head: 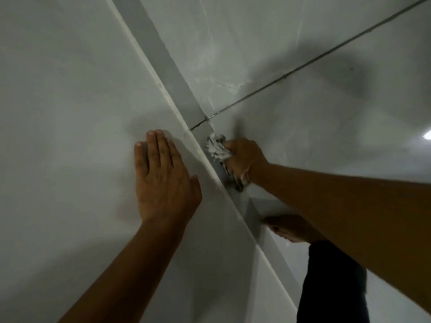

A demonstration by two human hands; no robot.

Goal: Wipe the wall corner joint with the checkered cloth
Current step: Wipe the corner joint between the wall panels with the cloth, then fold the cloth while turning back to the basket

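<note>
Wall corner joint (186, 99), cloth-wiping right hand (245, 159).

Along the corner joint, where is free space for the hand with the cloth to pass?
Free: the corner joint above the dark grout line. Crowded: lower down, where the right hand presses the checkered cloth, left hand flat beside.

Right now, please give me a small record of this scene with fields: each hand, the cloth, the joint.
left hand: open, flat on the left wall panel
right hand: closed around the checkered cloth
checkered cloth: bunched, pressed against the corner joint
corner joint: grey strip between the two walls, running diagonally
tile seam: dark line on the right wall, ending at the joint above the cloth
</note>
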